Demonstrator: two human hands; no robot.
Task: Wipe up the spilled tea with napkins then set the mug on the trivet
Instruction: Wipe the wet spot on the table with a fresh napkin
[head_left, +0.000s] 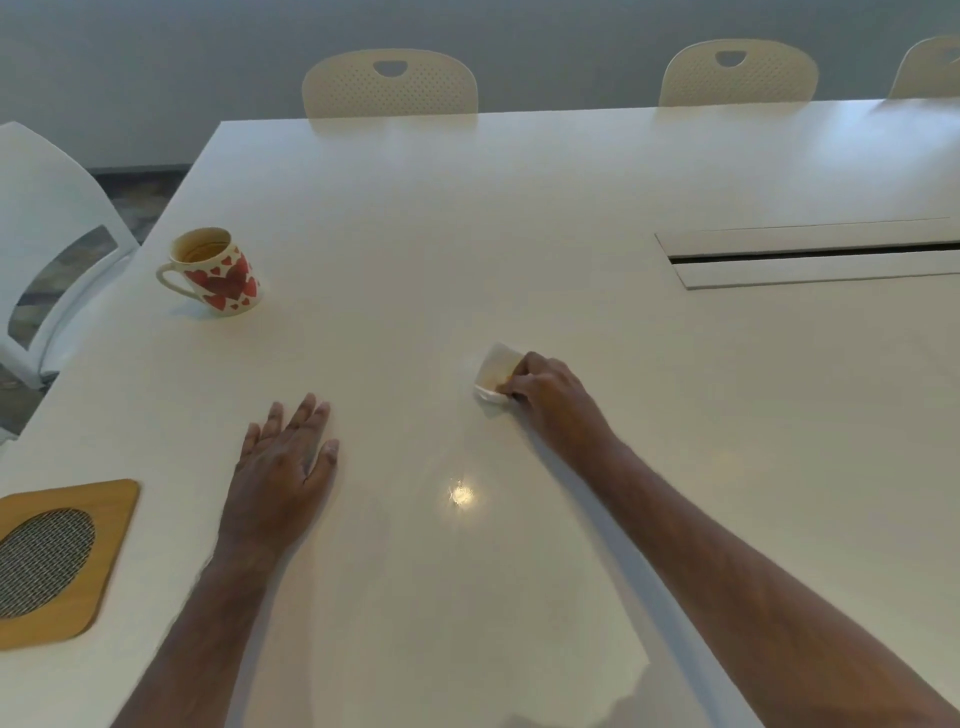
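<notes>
A white mug (218, 273) with red hearts stands upright at the far left of the white table (519, 208), its handle pointing left and its inside stained with tea. A wooden trivet (111, 525) with an oval mesh centre lies at the table's left edge, nearer to me. My right hand (550, 400) presses a folded white napkin (496, 371), stained yellowish brown, onto the table's middle. My left hand (285, 467) lies flat on the table with fingers spread, holding nothing, between the trivet and the napkin.
A long cable slot (810, 254) is cut into the table at the right. Cream chairs (389, 83) stand along the far edge, and a white chair (47, 218) stands at the left. A bright light glint (461, 493) shows on the tabletop.
</notes>
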